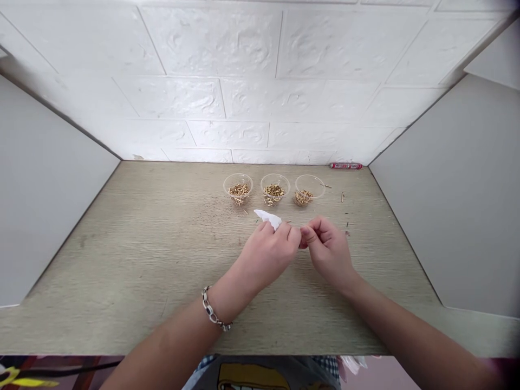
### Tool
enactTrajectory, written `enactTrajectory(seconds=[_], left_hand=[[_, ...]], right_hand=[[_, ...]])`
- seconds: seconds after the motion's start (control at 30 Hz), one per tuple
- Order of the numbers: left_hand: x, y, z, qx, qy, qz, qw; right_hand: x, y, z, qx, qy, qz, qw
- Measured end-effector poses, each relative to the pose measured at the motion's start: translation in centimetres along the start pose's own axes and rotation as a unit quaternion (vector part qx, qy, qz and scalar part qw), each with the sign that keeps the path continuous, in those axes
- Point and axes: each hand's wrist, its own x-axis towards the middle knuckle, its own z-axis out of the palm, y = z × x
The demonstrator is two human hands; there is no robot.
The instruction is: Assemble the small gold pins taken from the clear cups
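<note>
My left hand [270, 249] is closed, with a crumpled white tissue [268, 218] sticking out past its knuckles. Its fingertips meet those of my right hand [328, 250], which is pinched shut. Whatever lies between the two sets of fingertips is too small and hidden to make out. Just beyond the hands stand three clear plastic cups: a left cup [238, 179], a middle cup [275, 179] and a right cup [310, 177]. Each holds many small gold-coloured metal pins [273, 190]. The right cup has the lowest fill.
Several loose pins [342, 197] lie about the wooden tabletop [134, 244], mostly right of the cups. A pink wrapped tube [345, 166] rests against the white brick-patterned wall [244, 97]. Grey panels flank the table, a left panel [49, 184] and a right panel [455, 200].
</note>
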Motion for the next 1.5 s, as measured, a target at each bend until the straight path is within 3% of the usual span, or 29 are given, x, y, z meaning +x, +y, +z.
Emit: enactTrajectory(seconds=[0.27, 0.5, 0.67, 0.83, 1.0, 1.17, 1.33, 1.5], left_hand=[[-0.30, -0.06, 0.44, -0.074, -0.071, -0.028, 0.994], [-0.27, -0.13, 0.68, -0.076, -0.076, -0.032, 0.994], [-0.27, -0.09, 0.64, -0.092, -0.087, -0.036, 0.991], [-0.28, -0.05, 0.65, -0.085, -0.080, -0.037, 0.992], [-0.33, -0.07, 0.84, -0.088, -0.083, -0.036, 0.992], [-0.32, -0.04, 0.84, -0.082, -0.077, -0.035, 0.993], [-0.29, -0.01, 0.59, -0.090, -0.094, -0.034, 0.991], [-0.33, 0.01, 0.71, -0.092, -0.088, -0.036, 0.991]], right_hand=[[0.30, -0.57, -0.05, 0.070, -0.047, 0.023, 0.996], [0.13, -0.21, -0.18, -0.029, -0.016, -0.002, 0.999], [0.29, -0.64, -0.18, 0.034, -0.046, 0.019, 0.998], [0.17, -0.56, -0.22, -0.005, -0.018, -0.001, 1.000], [0.29, -0.55, -0.27, 0.037, -0.053, 0.016, 0.998], [0.26, -0.50, -0.31, -0.039, -0.018, -0.011, 0.999], [0.24, -0.65, -0.32, 0.024, -0.051, 0.013, 0.998], [0.22, -0.62, -0.43, -0.039, -0.023, -0.006, 0.999]])
